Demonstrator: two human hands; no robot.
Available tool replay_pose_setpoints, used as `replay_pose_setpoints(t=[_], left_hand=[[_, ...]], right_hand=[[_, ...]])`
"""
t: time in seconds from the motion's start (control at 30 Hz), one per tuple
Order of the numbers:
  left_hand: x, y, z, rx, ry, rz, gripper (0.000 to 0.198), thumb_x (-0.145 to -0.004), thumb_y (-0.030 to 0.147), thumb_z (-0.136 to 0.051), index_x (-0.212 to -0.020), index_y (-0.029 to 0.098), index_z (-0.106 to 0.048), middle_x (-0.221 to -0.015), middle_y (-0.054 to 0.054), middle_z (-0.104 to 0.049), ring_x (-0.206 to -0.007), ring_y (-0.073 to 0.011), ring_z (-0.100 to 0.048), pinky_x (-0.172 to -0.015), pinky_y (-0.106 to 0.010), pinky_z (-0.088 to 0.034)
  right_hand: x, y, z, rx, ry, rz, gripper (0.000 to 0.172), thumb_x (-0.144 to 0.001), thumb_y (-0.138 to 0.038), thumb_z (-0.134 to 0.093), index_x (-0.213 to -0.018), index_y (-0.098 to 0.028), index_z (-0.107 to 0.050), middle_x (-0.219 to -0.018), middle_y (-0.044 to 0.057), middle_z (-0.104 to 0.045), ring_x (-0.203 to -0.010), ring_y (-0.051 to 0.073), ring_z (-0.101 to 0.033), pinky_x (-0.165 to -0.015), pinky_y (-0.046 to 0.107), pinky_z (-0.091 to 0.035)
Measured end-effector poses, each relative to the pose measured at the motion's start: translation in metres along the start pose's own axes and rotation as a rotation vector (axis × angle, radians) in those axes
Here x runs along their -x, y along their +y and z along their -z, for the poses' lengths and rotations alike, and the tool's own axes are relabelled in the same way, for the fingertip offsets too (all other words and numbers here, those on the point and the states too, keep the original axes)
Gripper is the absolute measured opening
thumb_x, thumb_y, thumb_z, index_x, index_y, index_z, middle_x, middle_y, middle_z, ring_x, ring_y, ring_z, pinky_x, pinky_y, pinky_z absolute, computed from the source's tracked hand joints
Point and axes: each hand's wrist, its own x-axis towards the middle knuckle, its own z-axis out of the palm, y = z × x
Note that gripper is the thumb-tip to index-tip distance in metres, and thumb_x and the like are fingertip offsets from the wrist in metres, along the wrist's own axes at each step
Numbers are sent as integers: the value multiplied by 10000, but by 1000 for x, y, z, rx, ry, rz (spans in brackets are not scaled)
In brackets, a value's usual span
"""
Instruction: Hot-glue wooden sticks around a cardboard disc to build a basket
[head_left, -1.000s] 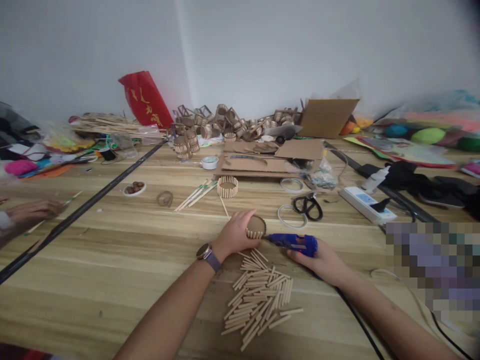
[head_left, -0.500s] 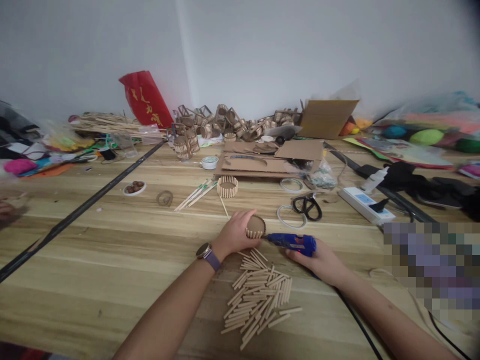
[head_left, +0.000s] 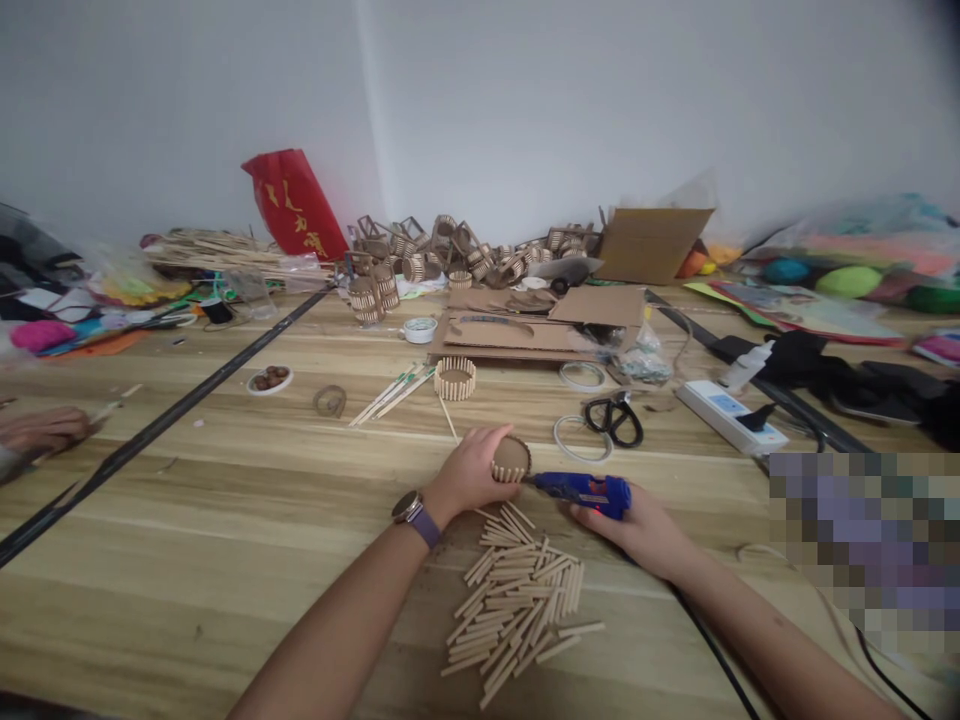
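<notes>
the left forearm (head_left: 352,620) reaches in along the left of the stick pile (head_left: 517,600), the right forearm (head_left: 765,630) along its right. the left hand (head_left: 472,470) sits just beyond the pile, fingers curled closed. the right hand (head_left: 645,530), beside the pile's far right corner, is clenched, palm down.

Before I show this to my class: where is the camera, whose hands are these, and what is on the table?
There is no machine: the one picture comes from a camera worn on a person's head, looking down at their own bare hands. The left hand grips a round cardboard piece edged with short sticks. The right hand holds a blue glue gun, its nozzle at that piece. On the wooden table, a pile of cut sticks lies near the person; scissors and a power strip lie farther back. The hand at the far left edge is someone else's.
</notes>
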Motion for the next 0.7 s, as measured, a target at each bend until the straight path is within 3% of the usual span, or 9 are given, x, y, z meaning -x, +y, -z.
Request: replay_pose_setpoints(t=[0.17,0.37,0.53,0.6,0.7], left_hand=[[0,0,0,-9,-1,-7,767,-628,239,-746,-1327,160,-441,-1290,-128,-540,-1211,-306,-473,-1060,-468,-385],[0,1,1,-15,-17,18,774,-621,252,-761,-1321,140,-448,-1304,-134,-536,-1214,-304,-474,-1061,-461,-389],[1,0,1,-5,-10,9,760,-623,232,-752,-1317,163,-450,-1322,-123,-527,-1224,-299,-471,-1062,-462,-387],[0,0,1,-5,-11,6,757,-623,233,-754,-1315,171,-453,-1320,-119,-530,-1223,-298,-473,-1063,-462,-386],[0,-1,1,-6,-14,5,757,-624,243,-760,-1313,165,-456,-1319,-120,-530,-1224,-301,-472,-1067,-466,-383]], right_hand=[[-1,0,0,-142,46,-54,377,-698,-485,-630,-875,-167,-728,-801,59,-754,-742,229,-667,-700,322,-525],[-5,12,13,-485,345,-393,390,-649,-482,-732,-863,-159,-691,-641,14,-678,-559,149,-597,-489,232,-442],[-7,21,38,-761,336,-593,321,-668,-413,-766,-805,-150,-642,-474,-51,-534,-376,79,-437,-361,196,-340],[-7,24,45,-810,298,-617,279,-655,-354,-781,-762,-152,-621,-560,-9,-615,-414,84,-488,-384,201,-388],[-6,29,53,-746,220,-569,302,-656,-325,-768,-858,-143,-636,-728,47,-696,-513,112,-579,-455,218,-467]])
